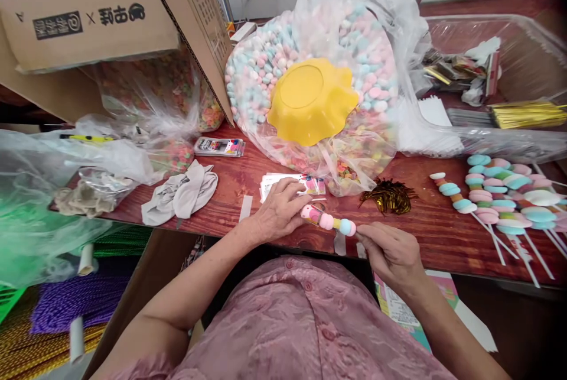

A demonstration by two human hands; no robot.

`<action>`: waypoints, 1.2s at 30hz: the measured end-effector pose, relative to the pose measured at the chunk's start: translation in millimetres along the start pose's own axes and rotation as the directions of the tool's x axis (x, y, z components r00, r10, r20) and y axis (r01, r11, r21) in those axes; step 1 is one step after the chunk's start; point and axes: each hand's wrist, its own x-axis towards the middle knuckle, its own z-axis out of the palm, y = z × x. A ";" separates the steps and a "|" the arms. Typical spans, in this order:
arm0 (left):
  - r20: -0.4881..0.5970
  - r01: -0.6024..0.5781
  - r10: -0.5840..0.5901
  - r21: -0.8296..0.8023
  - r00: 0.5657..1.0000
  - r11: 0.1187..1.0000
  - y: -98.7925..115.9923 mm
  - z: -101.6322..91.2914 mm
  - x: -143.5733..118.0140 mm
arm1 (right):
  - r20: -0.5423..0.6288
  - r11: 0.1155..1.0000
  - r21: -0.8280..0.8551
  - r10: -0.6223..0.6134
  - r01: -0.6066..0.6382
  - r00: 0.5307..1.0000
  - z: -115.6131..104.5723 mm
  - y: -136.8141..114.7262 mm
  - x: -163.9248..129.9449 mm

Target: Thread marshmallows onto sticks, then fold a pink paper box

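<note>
The right hand [392, 250] is pinching the near end of the candy skewer [328, 222], thumb and forefinger meeting without a visible gap. From this pinch the skewer is extending leftward, its long axis running crosswise and tilting slightly away from the body. The left hand [281, 211] is curling at the opposite end; whether it is gripping cannot be told. Neither hand is standing clearly nearer. Beyond the pinch, gold ties [390, 195] are lying; farther right, other skewers [500, 197] are resting.

Bag [374, 78] blocks ahead, likely gap past tinsel [390, 195]
</note>
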 end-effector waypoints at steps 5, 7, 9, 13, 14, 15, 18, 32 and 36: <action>0.258 -0.037 0.018 0.068 0.966 0.997 4.2 -0.8 4.2 | -0.048 0.982 -0.183 -0.064 0.054 0.997 4.6 -10.0 3.9; 0.271 -0.016 -0.009 0.091 0.963 0.996 8.8 1.5 3.3 | -0.053 0.957 -0.281 -0.083 0.065 0.995 4.9 -17.6 6.4; 0.255 0.024 -0.050 0.104 0.966 0.994 14.2 3.3 2.0 | -0.055 0.943 -0.328 -0.088 0.066 0.995 4.5 -24.8 8.8; 0.271 0.139 -0.175 0.147 0.946 0.979 24.6 3.2 2.0 | -0.074 0.934 -0.355 -0.078 0.047 0.994 4.1 -32.5 13.3; 0.287 0.164 -0.201 0.148 0.937 0.975 27.1 2.3 2.8 | -0.073 0.932 -0.359 -0.080 0.048 0.994 4.4 -32.9 14.5; 0.306 0.184 -0.220 0.142 0.926 0.973 29.5 1.1 4.0 | -0.067 0.932 -0.357 -0.090 0.060 0.994 5.1 -32.9 15.8; 0.367 0.219 -0.252 0.129 0.895 0.967 36.6 -3.0 8.1 | -0.020 0.942 -0.312 -0.133 0.120 0.991 9.8 -32.0 19.5; 0.415 0.335 -0.359 0.132 0.836 0.933 40.4 0.6 5.6 | 0.165 0.998 -0.026 0.068 -0.064 0.984 16.0 -25.0 31.7; 0.439 0.335 -0.345 0.102 0.830 0.937 42.7 0.4 9.7 | 0.184 1.000 -0.022 0.006 -0.002 0.983 12.2 -18.3 25.8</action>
